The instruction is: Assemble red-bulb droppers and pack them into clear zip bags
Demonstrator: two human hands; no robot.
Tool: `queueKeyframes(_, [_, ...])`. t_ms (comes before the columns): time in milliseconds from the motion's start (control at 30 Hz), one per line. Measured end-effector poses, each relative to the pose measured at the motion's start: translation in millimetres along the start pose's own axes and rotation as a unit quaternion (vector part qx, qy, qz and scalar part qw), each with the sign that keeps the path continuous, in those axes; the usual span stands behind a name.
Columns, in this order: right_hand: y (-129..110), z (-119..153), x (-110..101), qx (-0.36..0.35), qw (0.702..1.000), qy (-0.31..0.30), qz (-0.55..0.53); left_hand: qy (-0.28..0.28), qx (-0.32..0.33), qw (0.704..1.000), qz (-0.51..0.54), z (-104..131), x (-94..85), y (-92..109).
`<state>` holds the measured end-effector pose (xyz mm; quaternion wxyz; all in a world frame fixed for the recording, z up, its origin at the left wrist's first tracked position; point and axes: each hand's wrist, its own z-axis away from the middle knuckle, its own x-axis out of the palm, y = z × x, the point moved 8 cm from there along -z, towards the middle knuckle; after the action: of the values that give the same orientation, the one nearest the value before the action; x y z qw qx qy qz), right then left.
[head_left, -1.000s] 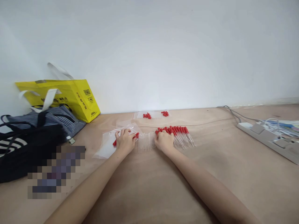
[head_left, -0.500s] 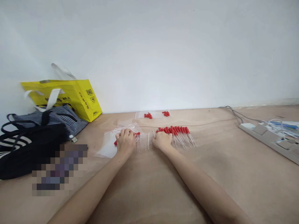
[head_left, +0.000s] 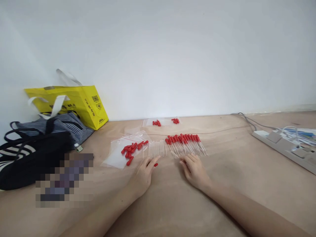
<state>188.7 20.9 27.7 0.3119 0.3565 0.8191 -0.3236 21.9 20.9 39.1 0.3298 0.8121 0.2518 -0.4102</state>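
- Left hand lies on the surface, fingers loosely curled, a single red cap at its fingertips, not clearly pinched.
- Bare glass tubes lie just beyond it, long axes pointing toward the far edge.
- Right hand rests open and empty, just short of the capped droppers.

- Red cap: small rubber bulb, lies loose on tabletop, touching fingertips of left hand.
- Bare tubes: clear thin glass, no caps, side by side in a row, just beyond left hand.
- Capped droppers: clear tubes w/ red bulbs at far end, fanned row, just beyond right hand, next to bare tubes.
- Loose caps: red pile on a clear bag, left of tubes.
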Motion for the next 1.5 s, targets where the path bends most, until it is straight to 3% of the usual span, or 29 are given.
queueKeyframes(133, [-3,-2,-5,-0.008,1.000,-0.009,0.012,-0.001,-0.053,0.996,0.079,-1,-2.7,-6])
queueKeyframes(267, [-20,-5,-2,-0.050,0.998,-0.036,0.014,-0.046,-0.097,0.987,0.121,3,3.0,-9])
queueKeyframes(533, [-20,-5,0,-0.054,0.997,-0.046,0.000,-0.058,-0.022,0.997,0.052,-1,3.9,4])
queueKeyframes(700, [-20,-6,1,-0.064,0.997,-0.044,-0.003,-0.070,0.008,0.994,0.082,-4,12.5,8])
queueKeyframes(900, [-19,-5,2,-0.072,0.996,-0.038,-0.025,-0.043,-0.102,0.970,0.214,1,11.3,-6])
queueKeyframes(1067, [-27,-4,6,-0.084,0.993,-0.058,-0.055,-0.014,-0.125,0.936,0.328,0,15.4,-11])
queueKeyframes(1333, [-32,-5,5,-0.054,0.994,-0.062,-0.073,0.042,-0.158,0.915,0.368,-2,10.8,-17])
queueKeyframes(1500, [-37,-6,1,-0.059,0.994,-0.048,-0.074,0.041,-0.185,0.903,0.385,2,16.8,-20])
